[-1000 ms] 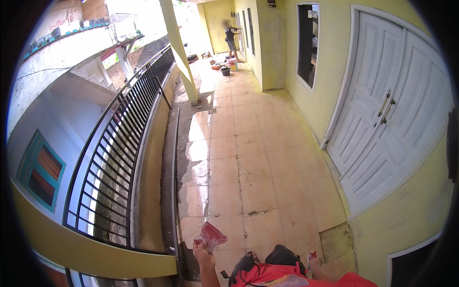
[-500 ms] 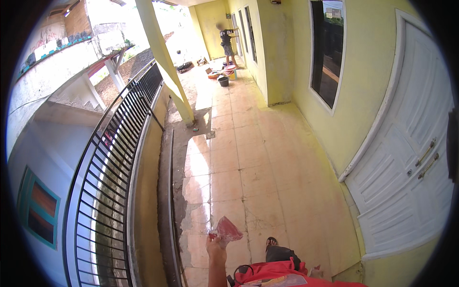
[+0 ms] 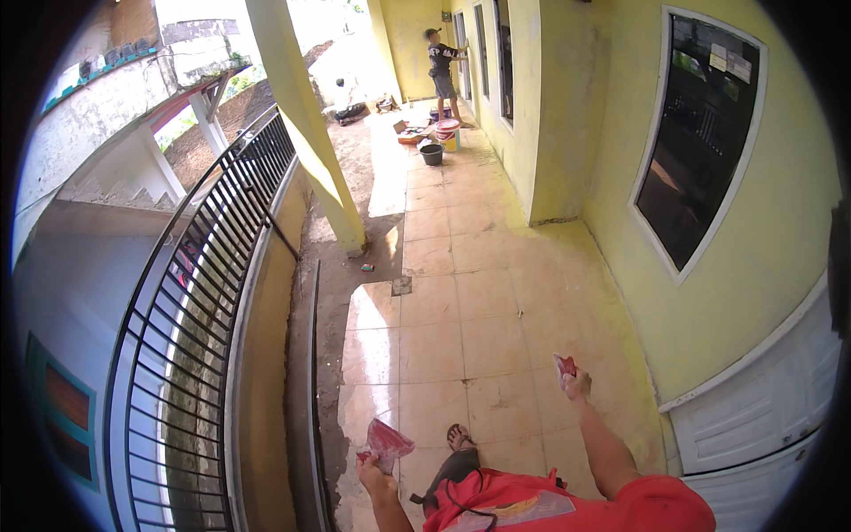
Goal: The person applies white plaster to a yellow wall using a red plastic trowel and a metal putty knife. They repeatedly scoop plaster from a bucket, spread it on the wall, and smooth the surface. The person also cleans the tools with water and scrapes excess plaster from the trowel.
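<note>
My left hand (image 3: 378,477) is closed round the grip of a red putty scraper (image 3: 388,441). Its wide, flat blade is smeared with whitish residue and points up and to the right. Out to the right, my right hand (image 3: 578,385) grips a smaller red scraper (image 3: 565,364), also marked with pale residue. Both tools are held above the tiled floor (image 3: 487,293), touching nothing else. My sandaled foot (image 3: 459,436) shows between the two arms.
A black railing (image 3: 191,301) and a yellow pillar (image 3: 310,133) line the left. On the right are a yellow wall, a window (image 3: 700,133) and white doors (image 3: 753,408). Ahead stand a black bucket (image 3: 432,156), a red-topped bucket (image 3: 448,127) and another person (image 3: 442,71) by the wall.
My right hand has come into view on the right, holding the smaller red scraper. The left hand sits slightly lower and further left. The buckets and the person look nearer.
</note>
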`<state>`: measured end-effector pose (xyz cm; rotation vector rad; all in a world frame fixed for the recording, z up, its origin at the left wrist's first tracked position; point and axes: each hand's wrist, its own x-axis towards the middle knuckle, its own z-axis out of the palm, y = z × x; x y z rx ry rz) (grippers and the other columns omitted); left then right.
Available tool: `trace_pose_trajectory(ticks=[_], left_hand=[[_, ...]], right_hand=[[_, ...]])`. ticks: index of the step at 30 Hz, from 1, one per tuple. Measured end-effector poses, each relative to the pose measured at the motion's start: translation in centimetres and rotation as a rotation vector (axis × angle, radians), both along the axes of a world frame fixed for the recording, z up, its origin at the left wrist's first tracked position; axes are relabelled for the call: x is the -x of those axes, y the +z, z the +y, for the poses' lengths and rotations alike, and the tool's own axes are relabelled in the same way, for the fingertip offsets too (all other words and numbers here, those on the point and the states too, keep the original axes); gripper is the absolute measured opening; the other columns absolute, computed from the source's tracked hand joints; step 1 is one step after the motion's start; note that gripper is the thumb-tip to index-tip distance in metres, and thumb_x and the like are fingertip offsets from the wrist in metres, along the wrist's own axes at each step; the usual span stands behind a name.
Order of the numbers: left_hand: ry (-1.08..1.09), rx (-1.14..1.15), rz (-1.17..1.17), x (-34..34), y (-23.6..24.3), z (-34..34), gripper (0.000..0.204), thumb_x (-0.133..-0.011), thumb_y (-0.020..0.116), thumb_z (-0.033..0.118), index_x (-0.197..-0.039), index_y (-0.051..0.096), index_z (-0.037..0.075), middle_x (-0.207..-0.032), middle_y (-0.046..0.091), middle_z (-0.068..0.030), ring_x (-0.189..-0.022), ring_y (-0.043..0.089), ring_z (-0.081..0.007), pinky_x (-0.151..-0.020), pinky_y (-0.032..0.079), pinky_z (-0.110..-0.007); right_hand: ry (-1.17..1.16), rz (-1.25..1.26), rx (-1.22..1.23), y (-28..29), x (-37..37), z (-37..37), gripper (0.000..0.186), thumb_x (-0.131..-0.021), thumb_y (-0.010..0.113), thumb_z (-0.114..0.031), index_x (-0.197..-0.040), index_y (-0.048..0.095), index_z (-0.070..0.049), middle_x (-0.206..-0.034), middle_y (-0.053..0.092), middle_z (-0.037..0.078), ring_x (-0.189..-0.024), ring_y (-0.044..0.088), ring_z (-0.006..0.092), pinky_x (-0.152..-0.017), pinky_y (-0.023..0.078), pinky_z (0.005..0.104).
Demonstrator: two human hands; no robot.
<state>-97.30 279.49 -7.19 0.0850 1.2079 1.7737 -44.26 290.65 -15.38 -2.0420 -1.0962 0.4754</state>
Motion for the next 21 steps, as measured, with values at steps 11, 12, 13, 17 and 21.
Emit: trace_pose_trajectory(ticks=[11, 12, 13, 17, 21], left_hand=[[-0.457, -0.147, 0.062, -6.2, 9.3, 51.5, 0.03, -0.091, 0.058, -0.005, -0.119, 0.057, 0.005, -0.107, 0.066, -0.0052, -0.094, 0.069, -0.0188, -0.085, 0.061, -0.035], [-0.48, -0.152, 0.053, -6.4, 8.6, 55.4, 0.03, -0.09, 0.058, -0.006, -0.118, 0.057, 0.006, -0.106, 0.065, -0.0052, -0.094, 0.069, -0.0188, -0.085, 0.061, -0.035], [-0.461, -0.133, 0.042, -6.9, 8.0, 59.5, 0.029, -0.091, 0.057, -0.006, -0.117, 0.057, 0.006, -0.106, 0.065, -0.0052, -0.094, 0.069, -0.019, -0.084, 0.061, -0.035], [-0.394, -0.031, -0.031, -8.5, 5.2, 72.6, 0.028, -0.092, 0.054, -0.007, -0.117, 0.057, 0.006, -0.105, 0.065, -0.006, -0.094, 0.068, -0.0203, -0.084, 0.061, -0.037], [-0.315, 0.005, -0.064, -6.8, 6.0, 83.3, 0.028, -0.093, 0.052, -0.007, -0.117, 0.057, 0.005, -0.107, 0.065, -0.0078, -0.095, 0.068, -0.0225, -0.084, 0.061, -0.039]], right_hand=[[-0.552, 0.291, 1.26, -8.7, 6.3, -1.5, 0.045, -0.09, 0.069, -0.046, -0.112, 0.076, -0.008, -0.1, 0.077, 0.017, -0.093, 0.075, 0.035, -0.084, 0.058, 0.0453], [-0.591, 0.319, 1.286, -8.9, 6.5, 0.9, 0.045, -0.091, 0.068, -0.046, -0.112, 0.076, -0.007, -0.099, 0.077, 0.016, -0.093, 0.075, 0.035, -0.084, 0.058, 0.0453], [-0.623, 0.341, 1.292, -9.4, 6.5, 4.3, 0.045, -0.092, 0.067, -0.046, -0.111, 0.076, -0.006, -0.099, 0.078, 0.016, -0.092, 0.075, 0.0349, -0.083, 0.058, 0.0453], [-0.666, 0.389, 1.258, -11.2, 5.5, 20.8, 0.047, -0.094, 0.064, -0.047, -0.11, 0.075, -0.003, -0.097, 0.078, 0.016, -0.091, 0.075, 0.0346, -0.082, 0.059, 0.0453], [-0.554, 0.327, 0.979, -13.0, 2.5, 46.3, 0.05, -0.097, 0.06, -0.047, -0.109, 0.075, 0.0, -0.096, 0.078, 0.015, -0.089, 0.076, 0.0343, -0.08, 0.059, 0.0453]])
